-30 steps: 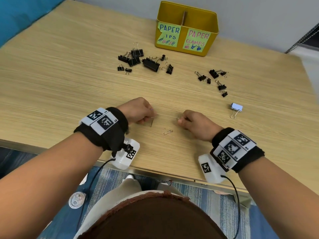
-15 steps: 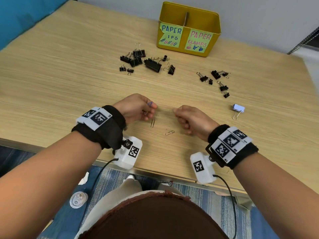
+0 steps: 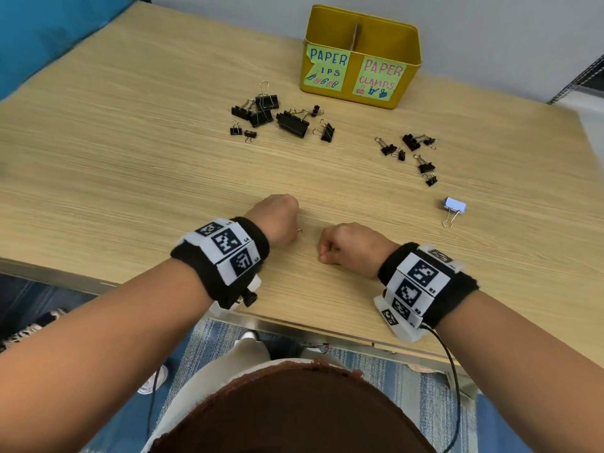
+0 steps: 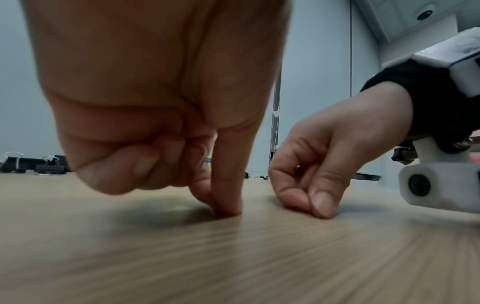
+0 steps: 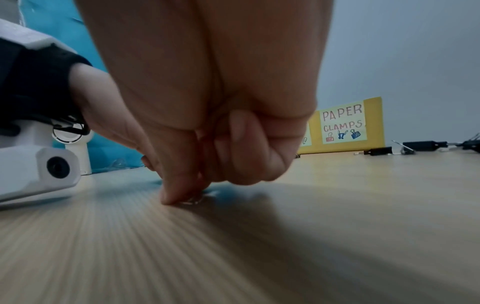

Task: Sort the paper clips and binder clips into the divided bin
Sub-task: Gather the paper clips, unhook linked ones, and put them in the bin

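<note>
left hand fingers pinch wire paper clip | right hand fingers pinch wire clip | woodgrain table

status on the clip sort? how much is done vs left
Done: can't confirm; the yellow bin interior isn't visible. In hand: both hands are down at the table's near edge, the left hand pinching at a paper clip, the right hand pinching at another. Left: every binder clip, namely the black cluster, the smaller black group and the white one.
</note>
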The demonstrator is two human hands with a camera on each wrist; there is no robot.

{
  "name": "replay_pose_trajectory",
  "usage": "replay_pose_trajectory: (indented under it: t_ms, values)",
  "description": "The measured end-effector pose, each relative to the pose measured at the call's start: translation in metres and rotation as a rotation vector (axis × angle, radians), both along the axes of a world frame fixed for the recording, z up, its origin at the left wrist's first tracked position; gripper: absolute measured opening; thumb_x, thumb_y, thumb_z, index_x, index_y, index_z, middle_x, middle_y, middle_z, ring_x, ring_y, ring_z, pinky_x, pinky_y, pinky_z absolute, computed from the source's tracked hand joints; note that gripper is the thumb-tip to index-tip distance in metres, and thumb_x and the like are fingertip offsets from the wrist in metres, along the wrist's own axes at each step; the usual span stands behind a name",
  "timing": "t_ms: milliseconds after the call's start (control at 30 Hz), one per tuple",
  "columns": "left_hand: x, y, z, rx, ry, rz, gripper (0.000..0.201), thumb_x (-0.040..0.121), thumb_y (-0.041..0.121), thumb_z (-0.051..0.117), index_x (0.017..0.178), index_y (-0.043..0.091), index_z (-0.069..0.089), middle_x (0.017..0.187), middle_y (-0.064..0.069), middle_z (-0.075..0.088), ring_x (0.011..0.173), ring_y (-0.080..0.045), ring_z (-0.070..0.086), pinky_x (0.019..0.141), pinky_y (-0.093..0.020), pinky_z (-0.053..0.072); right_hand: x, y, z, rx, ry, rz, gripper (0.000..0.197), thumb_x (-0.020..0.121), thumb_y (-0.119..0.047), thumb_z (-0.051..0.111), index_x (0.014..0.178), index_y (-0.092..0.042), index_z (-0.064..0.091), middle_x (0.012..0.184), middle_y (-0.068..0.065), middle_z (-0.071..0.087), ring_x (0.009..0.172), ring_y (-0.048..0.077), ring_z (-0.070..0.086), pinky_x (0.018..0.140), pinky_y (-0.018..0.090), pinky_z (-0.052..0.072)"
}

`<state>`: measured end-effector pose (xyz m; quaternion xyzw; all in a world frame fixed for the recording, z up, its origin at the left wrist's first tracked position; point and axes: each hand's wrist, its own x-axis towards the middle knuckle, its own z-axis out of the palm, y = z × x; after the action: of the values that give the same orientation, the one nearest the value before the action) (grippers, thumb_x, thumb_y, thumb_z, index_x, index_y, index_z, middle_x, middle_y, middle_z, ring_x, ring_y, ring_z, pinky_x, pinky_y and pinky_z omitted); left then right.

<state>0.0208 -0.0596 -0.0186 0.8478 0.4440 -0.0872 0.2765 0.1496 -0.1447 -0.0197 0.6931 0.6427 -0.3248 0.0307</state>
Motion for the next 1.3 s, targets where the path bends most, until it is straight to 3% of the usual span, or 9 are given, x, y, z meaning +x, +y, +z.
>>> replay_pose_trajectory:
  t_ms: [133,300,533,867,1000,1033,1100,1200,1300]
  values:
    - [0.002,-0.002,-0.001,-0.041,0.074,-0.078,0.019,0.092,0.013,0.048,0.103,0.001,0.059,0.111,-0.015,0.061,0.097,-0.026,0.057,0.075,-0.028,0.04,0.005,-0.001,0.001,-0.011,-0.037,-0.022,0.016,0.093,-0.017,0.046,0.103,-0.011,0.058,0.106,0.006,0.058,0.099,0.02,0.054,0.088,0.029,0.041]
    - [0.002,0.011,0.015,-0.111,-0.037,0.02,0.036,0.098,0.026,0.033,0.114,-0.001,0.05,0.098,-0.009,0.046,0.089,-0.02,0.042,0.079,-0.03,0.034,0.026,0.01,0.013,-0.023,0.37,-0.365,0.021,0.096,-0.02,0.042,0.077,-0.023,0.048,0.073,-0.004,0.046,0.063,0.012,0.042,0.054,0.022,0.033]
    - [0.019,0.078,0.059,-0.503,-0.527,0.327,0.025,0.092,0.013,0.034,0.071,0.013,0.047,0.058,0.001,0.034,0.049,-0.012,0.028,0.039,-0.022,0.024,0.061,0.071,0.054,0.197,1.078,-0.857,0.023,0.096,0.002,0.034,0.089,-0.011,0.051,0.067,0.002,0.046,0.042,0.004,0.037,0.033,0.014,0.03]
    - [0.088,0.194,0.109,-0.752,-0.888,0.572,0.011,0.095,0.007,0.044,0.085,0.005,0.05,0.079,-0.01,0.049,0.066,-0.018,0.053,0.051,-0.023,0.054,0.109,0.222,0.118,0.289,1.301,-1.134,0.032,0.099,-0.011,0.032,0.073,-0.006,0.05,0.068,0.005,0.044,0.057,0.013,0.044,0.037,0.016,0.044]
    - [0.13,0.225,0.114,-0.864,-0.962,0.624,0.033,0.096,0.035,0.043,0.11,0.006,0.045,0.089,-0.009,0.049,0.076,-0.021,0.054,0.067,-0.029,0.05,0.116,0.275,0.124,0.25,1.281,-1.178,0.031,0.098,-0.024,0.039,0.079,-0.001,0.048,0.081,0.01,0.049,0.074,0.019,0.051,0.071,0.029,0.048]
    - [0.137,0.232,0.112,-0.868,-0.951,0.604,0.049,0.095,0.041,0.042,0.127,0.004,0.039,0.108,-0.013,0.053,0.096,-0.025,0.057,0.082,-0.034,0.049,0.119,0.283,0.123,0.223,1.241,-1.164,0.031,0.097,-0.027,0.041,0.095,0.003,0.05,0.098,0.013,0.054,0.089,0.021,0.055,0.084,0.034,0.048]
    - [0.148,0.243,0.107,-0.872,-0.904,0.576,0.076,0.092,0.052,0.039,0.148,0.007,0.014,0.152,-0.018,0.025,0.14,-0.03,0.029,0.114,-0.047,0.027,0.125,0.292,0.12,0.146,1.188,-1.122,0.053,0.097,-0.033,0.039,0.135,0.003,0.033,0.135,0.021,0.042,0.122,0.026,0.046,0.107,0.047,0.034]
    - [0.151,0.251,0.105,-0.896,-0.838,0.52,0.083,0.091,0.06,0.03,0.149,0.007,0.004,0.158,-0.014,0.003,0.147,-0.028,0.003,0.12,-0.047,0.006,0.129,0.292,0.12,0.038,1.189,-1.019,0.068,0.098,-0.041,0.032,0.147,0.0,0.01,0.153,0.022,0.017,0.144,0.033,0.016,0.114,0.051,0.019]
    - [0.141,0.248,0.109,-0.822,-0.88,0.473,0.074,0.093,0.053,0.032,0.147,0.005,0.018,0.153,-0.011,0.027,0.14,-0.025,0.028,0.113,-0.04,0.025,0.13,0.291,0.115,0.084,1.1,-0.967,0.061,0.096,-0.043,0.035,0.143,-0.005,0.027,0.156,0.018,0.015,0.146,0.032,0.012,0.115,0.051,0.016]
